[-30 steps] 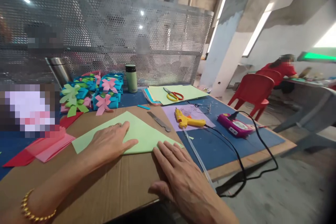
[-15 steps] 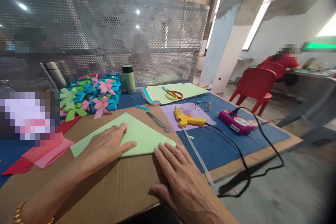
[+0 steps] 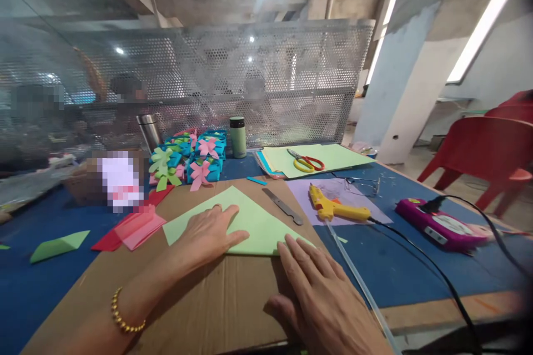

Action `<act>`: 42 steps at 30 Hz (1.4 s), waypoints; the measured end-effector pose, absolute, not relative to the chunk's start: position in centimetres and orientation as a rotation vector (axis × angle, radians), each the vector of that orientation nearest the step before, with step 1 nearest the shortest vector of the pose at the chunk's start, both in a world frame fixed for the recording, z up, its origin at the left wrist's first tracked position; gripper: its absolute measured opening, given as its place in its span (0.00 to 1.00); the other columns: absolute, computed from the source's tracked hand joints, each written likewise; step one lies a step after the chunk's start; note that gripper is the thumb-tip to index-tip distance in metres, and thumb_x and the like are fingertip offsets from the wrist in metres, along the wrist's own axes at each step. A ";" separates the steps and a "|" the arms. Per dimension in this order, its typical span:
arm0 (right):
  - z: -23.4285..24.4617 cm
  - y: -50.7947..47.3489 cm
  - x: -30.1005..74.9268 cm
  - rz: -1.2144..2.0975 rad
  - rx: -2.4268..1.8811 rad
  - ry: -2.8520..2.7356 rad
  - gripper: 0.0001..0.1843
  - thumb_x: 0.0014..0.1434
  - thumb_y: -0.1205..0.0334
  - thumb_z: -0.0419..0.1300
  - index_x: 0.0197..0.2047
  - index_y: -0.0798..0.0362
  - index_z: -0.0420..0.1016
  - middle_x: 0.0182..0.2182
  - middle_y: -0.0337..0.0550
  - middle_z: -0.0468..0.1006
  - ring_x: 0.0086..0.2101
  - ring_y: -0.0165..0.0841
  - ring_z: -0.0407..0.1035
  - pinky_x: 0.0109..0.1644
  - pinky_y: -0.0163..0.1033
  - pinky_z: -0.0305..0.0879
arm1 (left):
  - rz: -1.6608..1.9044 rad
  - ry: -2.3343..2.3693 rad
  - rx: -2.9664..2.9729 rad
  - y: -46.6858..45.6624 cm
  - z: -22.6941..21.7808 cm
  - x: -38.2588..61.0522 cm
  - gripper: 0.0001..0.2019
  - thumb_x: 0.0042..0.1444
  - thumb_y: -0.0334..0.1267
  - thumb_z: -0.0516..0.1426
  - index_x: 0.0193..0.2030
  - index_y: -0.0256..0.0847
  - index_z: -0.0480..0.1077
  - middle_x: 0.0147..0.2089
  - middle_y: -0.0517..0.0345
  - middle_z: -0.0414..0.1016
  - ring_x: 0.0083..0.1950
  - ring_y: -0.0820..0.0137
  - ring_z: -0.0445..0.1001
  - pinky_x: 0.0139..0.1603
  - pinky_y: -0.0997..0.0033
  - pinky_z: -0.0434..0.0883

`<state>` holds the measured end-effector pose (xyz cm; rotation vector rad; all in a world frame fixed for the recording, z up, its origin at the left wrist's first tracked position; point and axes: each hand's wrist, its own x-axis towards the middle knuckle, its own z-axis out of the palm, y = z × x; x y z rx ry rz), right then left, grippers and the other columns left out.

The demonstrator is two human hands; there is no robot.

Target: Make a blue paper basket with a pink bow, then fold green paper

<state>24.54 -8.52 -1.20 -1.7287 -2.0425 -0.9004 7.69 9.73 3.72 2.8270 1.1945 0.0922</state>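
A light green paper (image 3: 254,216), folded into a triangle, lies on a brown cardboard sheet (image 3: 200,299). My left hand (image 3: 206,233) rests flat on the paper's left half, fingers stretched out, a gold bead bracelet on the wrist. My right hand (image 3: 320,294) lies flat on the cardboard with its fingertips at the paper's lower right corner, fingers spread. Neither hand holds anything.
A metal blade (image 3: 284,207), yellow glue gun (image 3: 333,208) with a clear glue stick, purple power strip (image 3: 439,226), scissors (image 3: 306,162) on stacked paper, green flask (image 3: 239,137), blue boxes with paper flowers (image 3: 195,158), red and pink sheets (image 3: 135,227), red chair (image 3: 487,150). People sit behind the mesh screen.
The camera has swung left and up, so everything sits further right in the picture. Both hands stay flat in the same places on the green paper.
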 end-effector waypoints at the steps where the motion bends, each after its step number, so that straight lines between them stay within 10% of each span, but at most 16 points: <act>1: -1.0 -8.2 24.4 -0.886 -1.720 -2.029 0.34 0.61 0.46 0.65 0.60 0.65 0.72 0.57 0.66 0.76 0.53 0.56 0.74 0.49 0.60 0.78 | 0.100 1.190 2.827 9.7 3.7 7.7 0.27 0.64 0.57 0.50 0.63 0.45 0.65 0.55 0.40 0.74 0.57 0.46 0.75 0.54 0.48 0.70; 9: -1.2 -5.3 22.8 -0.656 -1.671 -2.190 0.38 0.58 0.47 0.69 0.62 0.65 0.71 0.59 0.63 0.75 0.56 0.54 0.73 0.55 0.60 0.76 | 0.142 1.164 2.797 9.4 4.2 7.7 0.29 0.63 0.58 0.52 0.64 0.42 0.66 0.54 0.38 0.75 0.57 0.44 0.75 0.55 0.46 0.70; 17: -2.2 -5.0 22.7 -0.719 -1.626 -2.163 0.30 0.67 0.47 0.58 0.61 0.65 0.70 0.58 0.64 0.76 0.56 0.55 0.73 0.55 0.65 0.74 | 0.379 1.042 2.786 9.7 5.4 2.8 0.23 0.73 0.42 0.40 0.70 0.44 0.60 0.68 0.52 0.68 0.68 0.64 0.66 0.65 0.64 0.63; 22: -2.5 -4.9 22.8 -0.681 -1.583 -2.148 0.29 0.72 0.47 0.49 0.62 0.64 0.69 0.59 0.65 0.75 0.57 0.55 0.72 0.56 0.65 0.73 | 0.433 1.052 2.974 6.0 4.5 1.4 0.19 0.68 0.26 0.43 0.53 0.43 0.72 0.56 0.51 0.74 0.58 0.60 0.69 0.59 0.57 0.65; 34: -3.5 -4.5 23.6 -0.701 -1.562 -2.139 0.28 0.73 0.46 0.45 0.64 0.59 0.65 0.59 0.60 0.75 0.58 0.52 0.70 0.57 0.62 0.70 | 0.382 1.232 2.873 4.8 1.9 -0.3 0.17 0.71 0.36 0.50 0.63 0.41 0.69 0.63 0.47 0.70 0.63 0.55 0.66 0.61 0.50 0.64; 42: -1.2 -4.3 22.8 -0.603 -1.655 -2.223 0.27 0.59 0.52 0.68 0.56 0.60 0.72 0.54 0.59 0.78 0.52 0.54 0.74 0.54 0.59 0.73 | 0.519 1.221 2.897 6.2 1.8 0.3 0.13 0.70 0.40 0.51 0.47 0.41 0.77 0.53 0.48 0.74 0.56 0.55 0.68 0.58 0.51 0.62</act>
